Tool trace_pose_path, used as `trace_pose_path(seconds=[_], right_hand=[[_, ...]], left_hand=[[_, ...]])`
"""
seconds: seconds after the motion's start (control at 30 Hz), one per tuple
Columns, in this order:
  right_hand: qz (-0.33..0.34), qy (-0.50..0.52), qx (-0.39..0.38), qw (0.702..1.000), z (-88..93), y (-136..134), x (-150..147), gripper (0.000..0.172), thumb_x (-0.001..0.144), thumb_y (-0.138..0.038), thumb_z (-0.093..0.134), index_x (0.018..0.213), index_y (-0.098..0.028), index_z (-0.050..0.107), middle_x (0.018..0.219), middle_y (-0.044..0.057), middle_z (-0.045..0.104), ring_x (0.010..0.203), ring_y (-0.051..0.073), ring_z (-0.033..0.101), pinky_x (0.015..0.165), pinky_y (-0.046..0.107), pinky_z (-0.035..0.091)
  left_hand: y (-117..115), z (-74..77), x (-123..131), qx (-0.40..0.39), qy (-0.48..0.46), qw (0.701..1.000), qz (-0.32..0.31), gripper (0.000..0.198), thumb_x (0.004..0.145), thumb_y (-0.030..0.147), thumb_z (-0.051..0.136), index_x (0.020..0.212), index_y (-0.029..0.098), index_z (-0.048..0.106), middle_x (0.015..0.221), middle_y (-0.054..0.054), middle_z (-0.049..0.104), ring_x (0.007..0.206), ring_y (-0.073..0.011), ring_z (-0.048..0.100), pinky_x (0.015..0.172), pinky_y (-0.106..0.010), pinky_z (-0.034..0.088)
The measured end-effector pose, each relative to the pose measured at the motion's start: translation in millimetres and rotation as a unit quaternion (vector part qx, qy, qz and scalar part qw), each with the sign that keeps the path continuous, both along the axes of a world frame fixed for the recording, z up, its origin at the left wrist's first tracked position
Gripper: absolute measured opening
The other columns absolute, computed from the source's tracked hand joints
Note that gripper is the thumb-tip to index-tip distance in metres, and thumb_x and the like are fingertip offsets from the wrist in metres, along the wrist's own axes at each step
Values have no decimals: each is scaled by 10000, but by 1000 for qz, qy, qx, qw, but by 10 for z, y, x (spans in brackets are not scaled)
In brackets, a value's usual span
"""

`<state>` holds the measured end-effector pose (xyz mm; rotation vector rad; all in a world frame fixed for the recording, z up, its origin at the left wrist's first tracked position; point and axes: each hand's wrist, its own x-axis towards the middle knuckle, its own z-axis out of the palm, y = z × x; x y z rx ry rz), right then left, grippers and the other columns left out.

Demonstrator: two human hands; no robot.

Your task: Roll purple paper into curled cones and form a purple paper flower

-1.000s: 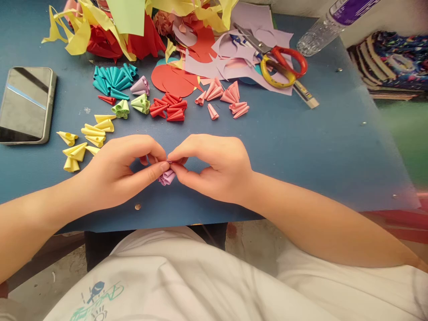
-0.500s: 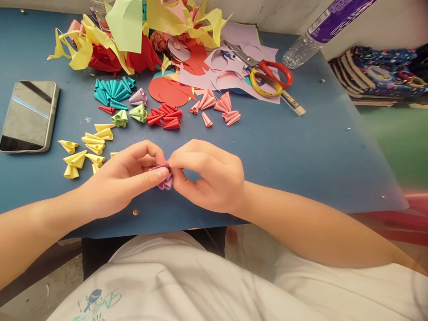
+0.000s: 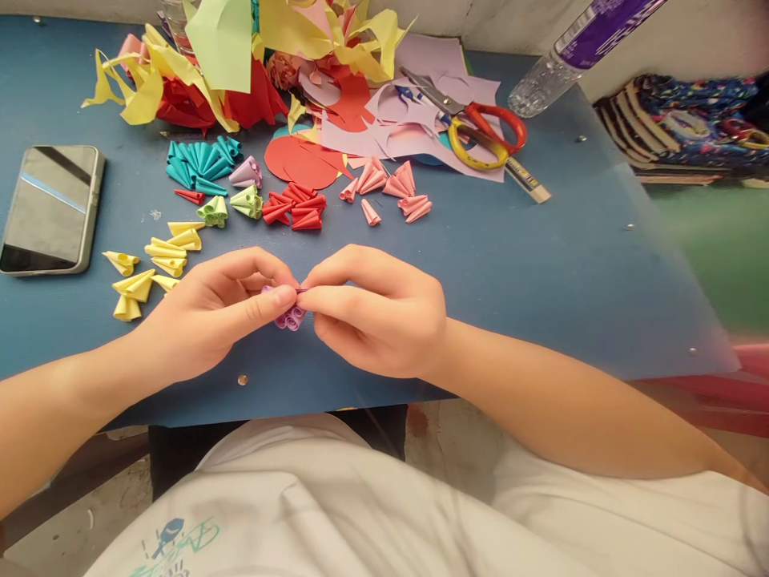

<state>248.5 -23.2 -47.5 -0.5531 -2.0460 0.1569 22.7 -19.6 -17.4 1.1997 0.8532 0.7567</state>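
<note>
Between thumb and fingers, my left hand [image 3: 225, 308] pinches a small cluster of purple paper cones [image 3: 291, 318], whose rolled openings face me. My right hand [image 3: 376, 312] is closed at the cluster's upper right side, thumb and forefinger pinched on its purple paper edge. The fingertips of both hands nearly meet. Yellow cones [image 3: 135, 285] lie beside my left hand. Beyond my hands are red cones [image 3: 306, 210], green cones [image 3: 246, 202], teal cones [image 3: 201, 166], pink cones [image 3: 414, 207] and a lilac cone cluster [image 3: 246, 172].
A phone [image 3: 53, 210] lies at the left on the blue table [image 3: 541, 296]. Scissors [image 3: 486, 136], a cutter [image 3: 527, 179] and cut lilac paper [image 3: 414, 144] are at the back. Crumpled paper scraps [image 3: 198, 88] are heaped back left; a plastic bottle [image 3: 549, 80] is back right.
Both hands have shifted slightly upward with the purple cluster, which is turned a little. The right fingers are drawn closer together. The view has shifted slightly.
</note>
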Motion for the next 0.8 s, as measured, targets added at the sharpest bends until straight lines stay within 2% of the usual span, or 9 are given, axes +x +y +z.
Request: trace_pose_path(seconds=[0.17,0.37,0.57,0.8], right_hand=[[31,-39,7,999,11,86,53,165,1028,-52,612,1073,-183,701,1021,32,786,914,128,745,846,267,661],[65,-84,6,994,44,145,111,150,1052,-83,569,1085,-151,699,997,38,777,887,130,729,822,263,641],[63,-71,-19,995,38,122,83,91,1054,-108,607,1049,-168,675,953,20,770,858,115,722,802,250,631],[10,-32,-39,999,-27,62,14,64,1009,-142,702,1044,-196,701,903,-11,775,821,88,730,769,197,607]], left_hand=[[54,11,-38,15,60,998,-3,215,899,419,915,887,228,820,788,-8,728,740,-141,631,642,-217,496],[70,49,-45,10,96,995,-25,248,853,421,948,858,213,811,774,-17,749,745,-158,664,662,-221,530],[46,60,-30,12,111,993,-34,216,859,395,935,852,213,820,771,-22,763,742,-170,675,674,-230,548],[27,39,-3,-13,99,995,-25,229,800,382,970,857,210,830,758,-37,763,731,-197,692,659,-251,570]])
